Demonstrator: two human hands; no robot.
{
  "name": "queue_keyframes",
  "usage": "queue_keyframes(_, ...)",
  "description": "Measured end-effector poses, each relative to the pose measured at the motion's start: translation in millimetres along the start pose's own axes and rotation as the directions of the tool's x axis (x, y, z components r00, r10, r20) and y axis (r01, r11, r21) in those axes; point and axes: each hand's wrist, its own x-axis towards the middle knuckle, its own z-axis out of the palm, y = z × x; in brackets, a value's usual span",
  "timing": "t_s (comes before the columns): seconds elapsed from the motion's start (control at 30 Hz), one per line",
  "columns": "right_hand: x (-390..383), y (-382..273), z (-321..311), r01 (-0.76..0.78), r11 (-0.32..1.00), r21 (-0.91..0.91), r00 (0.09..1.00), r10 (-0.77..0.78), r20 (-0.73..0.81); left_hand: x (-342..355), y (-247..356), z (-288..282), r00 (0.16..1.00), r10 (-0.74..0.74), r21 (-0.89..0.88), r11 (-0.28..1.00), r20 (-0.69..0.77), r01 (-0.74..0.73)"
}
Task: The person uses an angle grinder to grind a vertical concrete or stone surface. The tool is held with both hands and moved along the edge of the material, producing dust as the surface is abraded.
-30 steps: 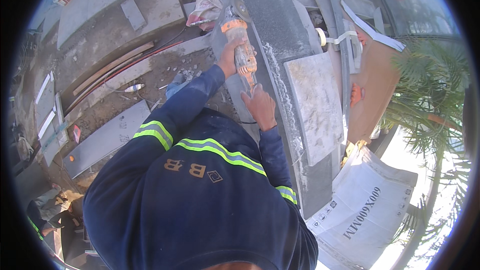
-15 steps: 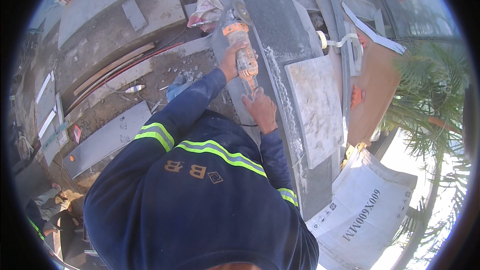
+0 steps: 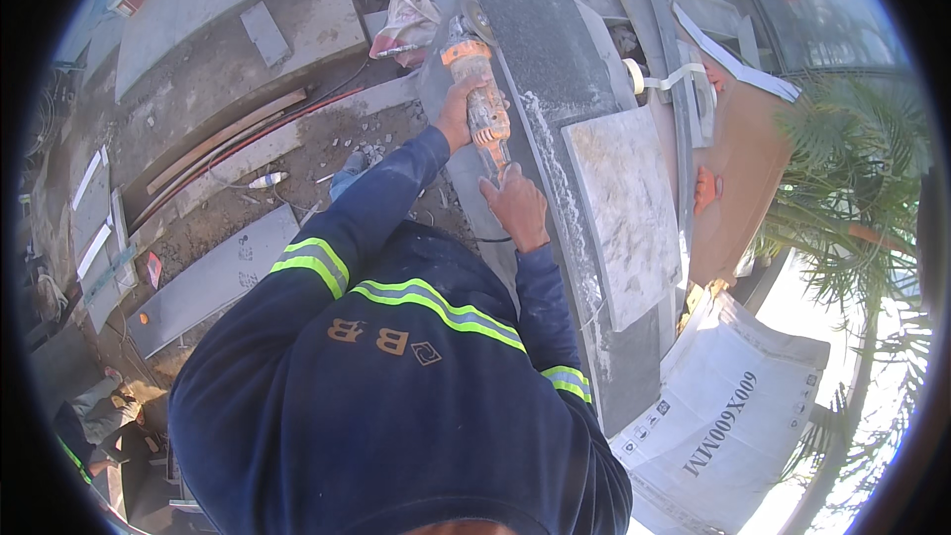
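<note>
An orange, dust-coated angle grinder (image 3: pixel 485 109) lies lengthwise between my hands, its round disc (image 3: pixel 479 22) at the far end. My left hand (image 3: pixel 458 115) is wrapped round the grinder's body. Closed at the tool's narrow rear end is my right hand (image 3: pixel 518 208), its fingers partly hidden. The disc is at the left edge of a long dark grey stone slab (image 3: pixel 540 30); whether it touches the stone I cannot tell. White dust runs in a line along the slab, right of the grinder.
A pale, stained tile (image 3: pixel 624 213) lies on the slab to the right. Beyond it are a brown board (image 3: pixel 738 178) and palm fronds (image 3: pixel 842 208). A crumpled sack (image 3: pixel 408 15) sits left of the disc. Grey planks (image 3: pixel 213 277) and rubble cover the ground; another person (image 3: pixel 104 411) is at lower left.
My two hands and the grinder have edged very slightly forward along the slab. The grip looks the same.
</note>
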Motion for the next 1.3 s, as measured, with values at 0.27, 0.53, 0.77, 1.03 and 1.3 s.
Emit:
queue_keyframes(0.27, -19, -5, -9, -0.049, 0.998, 0.042, 0.996, 0.046, 0.071, -26, -7, 10, 1.0, 0.0, -0.025, 1.0, -0.013, -0.001)
queue_keyframes(0.53, -25, -1, -7, -0.005, 1.0, -0.008, 1.0, 0.006, 0.024, -27, -11, 8, 1.0, -0.008, -0.024, 1.0, -0.022, 0.008)
queue_keyframes(0.77, -13, 0, -9, -0.032, 0.998, 0.049, 0.998, 0.029, 0.063, -15, -9, 5, 1.0, 0.005, -0.028, 1.0, -0.006, -0.006)
queue_keyframes(1.03, -3, 4, -1, 0.006, 1.0, 0.005, 1.0, -0.006, 0.009, -4, -4, 5, 1.0, -0.006, -0.011, 1.0, -0.018, 0.006)
queue_keyframes(1.3, -17, -2, -10, -0.05, 0.997, 0.06, 0.996, 0.046, 0.071, -21, -10, 8, 1.0, 0.013, 0.005, 1.0, -0.02, -0.013)
